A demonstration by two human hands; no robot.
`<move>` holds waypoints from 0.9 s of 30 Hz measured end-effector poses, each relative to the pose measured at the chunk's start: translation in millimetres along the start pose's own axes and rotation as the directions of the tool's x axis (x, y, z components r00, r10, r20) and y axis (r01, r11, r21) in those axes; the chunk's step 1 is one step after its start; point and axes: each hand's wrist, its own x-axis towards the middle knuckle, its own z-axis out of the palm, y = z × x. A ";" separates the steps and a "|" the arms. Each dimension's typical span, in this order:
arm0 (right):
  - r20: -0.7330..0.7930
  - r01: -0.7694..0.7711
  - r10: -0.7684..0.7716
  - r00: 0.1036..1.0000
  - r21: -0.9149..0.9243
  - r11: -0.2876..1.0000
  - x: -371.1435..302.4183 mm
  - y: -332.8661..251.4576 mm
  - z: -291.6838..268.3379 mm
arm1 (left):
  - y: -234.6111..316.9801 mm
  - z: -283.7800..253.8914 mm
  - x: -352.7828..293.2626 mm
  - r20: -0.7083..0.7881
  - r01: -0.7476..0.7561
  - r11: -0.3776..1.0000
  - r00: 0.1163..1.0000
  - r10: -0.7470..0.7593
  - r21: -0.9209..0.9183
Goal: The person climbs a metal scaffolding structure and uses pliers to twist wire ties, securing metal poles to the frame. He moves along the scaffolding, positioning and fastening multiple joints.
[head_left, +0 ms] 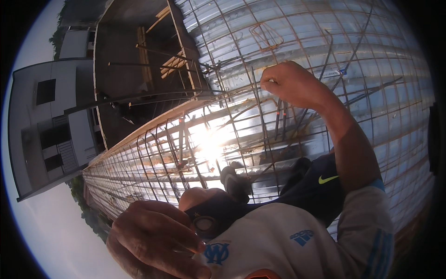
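Note:
My right hand (290, 83) is closed in a fist over the rebar mesh (241, 58). Whatever its fingers hold is hidden. Just below the fist, two dark handle-like bars with orange bands (280, 120) slant down; I cannot tell whether the hand grips them or they rest on the mesh. Large and near at the lower left is my left hand (151, 239). Its fingers are loosely bent, with a gap between the fingertips and nothing visible in them. Beyond the right hand lies a bent wire frame (265, 37) on the mesh.
Ribbed metal sheeting (371, 88) lies under the mesh, with strong sun glare. A timber edge board (139, 128) borders a deep opening holding wooden beams (173, 64). Loose bars (371, 90) lie across the mesh. My shoe (232, 182) stands among bars. A pale building (51, 121) stands beyond.

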 end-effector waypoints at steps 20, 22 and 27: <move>0.142 0.261 -0.274 0.951 0.104 0.960 -27.2 -29.7 35.7 | -137.9 31.3 -80.2 -0.510 0.920 0.392 0.332 -0.794 -0.011; 0.136 0.267 -0.311 0.941 0.269 0.925 -25.3 -23.8 27.2 | -125.8 27.1 -67.5 -0.453 0.921 0.384 0.315 -0.834 -0.066; 0.230 0.163 -0.267 0.936 0.389 0.907 -20.8 -16.0 19.0 | -119.3 37.3 -60.2 -0.486 0.929 0.370 0.333 -0.808 0.021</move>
